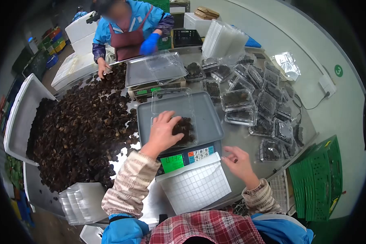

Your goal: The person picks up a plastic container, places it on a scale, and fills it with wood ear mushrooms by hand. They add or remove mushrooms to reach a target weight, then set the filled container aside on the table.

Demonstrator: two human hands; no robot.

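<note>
An open clear plastic box (194, 122) lies on the grey tray (209, 110) of a scale (187, 156) with a lit green display. Dark brown pieces (184, 128) fill part of the box. My left hand (163, 132) reaches over the box with its fingers spread, touching or just above the pieces. To the right of the scale, my right hand (238, 161) hovers with its fingers curled and apart, holding nothing. Between my forearms a sheet of white grid labels (199, 183) hangs at the scale's front.
A big heap of dark pieces (81, 130) covers the left side. Filled closed boxes (238, 99) are piled at the right. Empty boxes (83, 203) are stacked front left. A co-worker (128, 34) stands across, beside another scale. Green crates (317, 179) stand right.
</note>
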